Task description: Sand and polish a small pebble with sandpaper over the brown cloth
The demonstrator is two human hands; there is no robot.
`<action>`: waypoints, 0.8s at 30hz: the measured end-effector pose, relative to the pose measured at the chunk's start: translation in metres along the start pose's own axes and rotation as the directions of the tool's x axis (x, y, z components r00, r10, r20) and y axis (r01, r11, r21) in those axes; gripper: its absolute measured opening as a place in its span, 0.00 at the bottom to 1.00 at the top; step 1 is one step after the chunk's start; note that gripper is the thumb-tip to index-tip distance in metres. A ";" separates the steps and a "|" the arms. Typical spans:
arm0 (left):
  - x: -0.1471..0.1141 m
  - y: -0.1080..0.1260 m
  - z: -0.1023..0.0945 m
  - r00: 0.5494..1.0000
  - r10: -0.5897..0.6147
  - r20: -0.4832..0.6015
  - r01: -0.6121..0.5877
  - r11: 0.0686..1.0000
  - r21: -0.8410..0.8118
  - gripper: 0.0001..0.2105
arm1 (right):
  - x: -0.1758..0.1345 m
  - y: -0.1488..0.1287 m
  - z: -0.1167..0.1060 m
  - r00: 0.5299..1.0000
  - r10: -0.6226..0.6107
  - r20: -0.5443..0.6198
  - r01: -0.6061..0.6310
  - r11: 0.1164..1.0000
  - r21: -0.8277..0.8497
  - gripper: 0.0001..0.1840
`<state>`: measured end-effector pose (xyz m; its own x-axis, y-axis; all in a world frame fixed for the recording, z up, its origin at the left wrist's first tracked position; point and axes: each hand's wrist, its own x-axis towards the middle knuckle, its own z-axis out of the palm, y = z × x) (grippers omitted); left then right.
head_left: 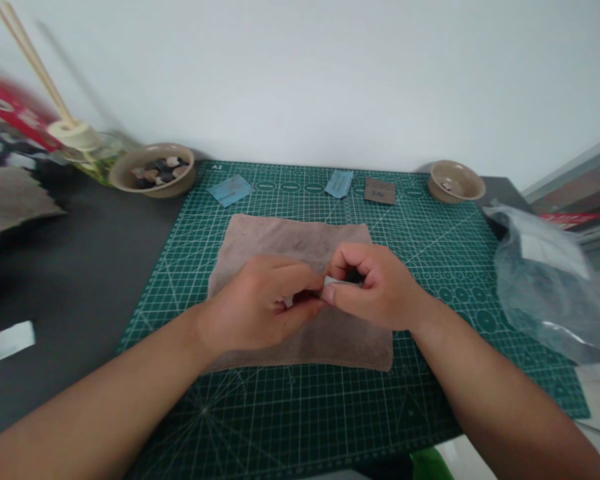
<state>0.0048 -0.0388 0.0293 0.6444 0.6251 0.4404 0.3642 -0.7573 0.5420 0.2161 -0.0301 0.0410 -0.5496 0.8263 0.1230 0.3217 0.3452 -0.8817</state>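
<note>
Over the brown cloth (285,235), my two hands meet at the fingertips. My right hand (380,283) is closed, and its thumb and fingers pinch a small pale piece (329,281) with a flat, paper-like look. My left hand (260,307) is closed too, its thumb and fingertips pressed together right beside that piece. What the left fingertips hold is mostly hidden. The cloth lies flat on a green cutting mat (260,413) under both hands.
A tan bowl of dark and light stones (155,170) stands back left, another bowl (456,182) back right. Blue packets (231,191) and a brown one (380,191) lie along the mat's far edge. A clear plastic bag (545,280) is right, a reed diffuser (77,137) left.
</note>
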 end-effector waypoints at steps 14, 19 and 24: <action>0.002 0.001 -0.001 0.998 -0.022 0.063 0.023 1.000 -0.017 0.09 | 0.001 0.000 0.000 0.998 -0.026 0.064 0.029 0.999 -0.043 0.09; 0.004 0.007 -0.006 0.998 0.037 -0.056 -0.053 0.944 -0.325 0.04 | -0.003 -0.003 -0.007 0.990 0.015 0.143 -0.053 0.963 0.266 0.11; 0.002 0.004 -0.004 1.000 -0.010 0.017 0.013 0.977 -0.212 0.05 | -0.001 -0.002 -0.002 0.994 0.010 0.109 -0.027 0.987 0.157 0.11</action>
<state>0.0049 -0.0396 0.0356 0.6520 0.6292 0.4232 0.2217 -0.6919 0.6871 0.2178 -0.0305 0.0434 -0.6269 0.7764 0.0642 0.2114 0.2489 -0.9452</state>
